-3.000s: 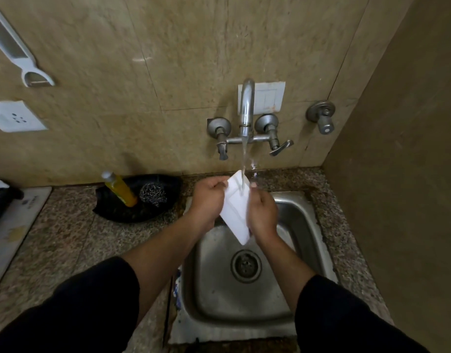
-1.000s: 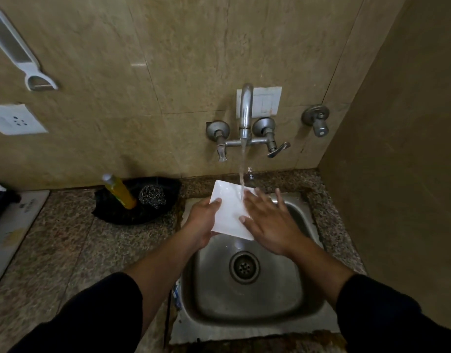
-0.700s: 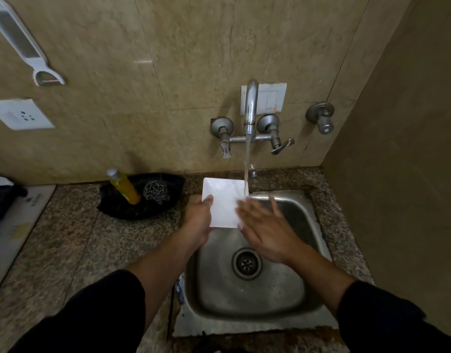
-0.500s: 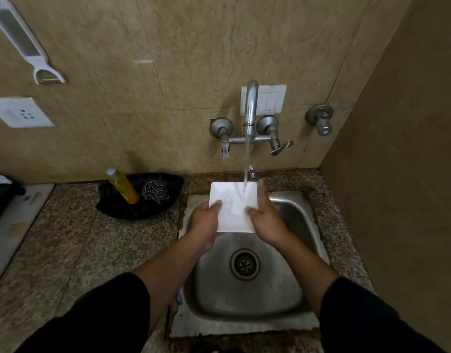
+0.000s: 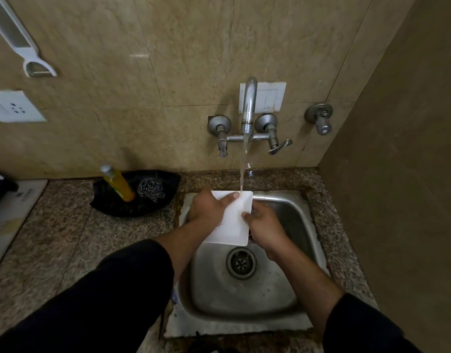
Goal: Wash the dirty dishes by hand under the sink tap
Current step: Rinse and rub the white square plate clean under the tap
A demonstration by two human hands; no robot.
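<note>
A white square plate [image 5: 233,220] is held flat-side up over the steel sink [image 5: 244,289], its far edge under the stream from the wall tap [image 5: 248,105]. My left hand [image 5: 206,207] grips the plate's left edge, thumb lying across its top. On the right edge, my right hand [image 5: 263,225] holds the plate with the thumb on top and the fingers underneath, out of sight. Water runs steadily onto the plate's far right corner.
A black dish [image 5: 135,197] on the granite counter left of the sink holds a yellow soap bottle [image 5: 118,183] and a steel scourer [image 5: 151,190]. The drain [image 5: 241,262] lies below the plate. A side wall closes the right; a white board [image 5: 7,217] lies far left.
The right hand, which rubbed the plate with flat fingers a second ago, now holds its right edge. The plate has come lower and nearer over the sink, with the left thumb further across it.
</note>
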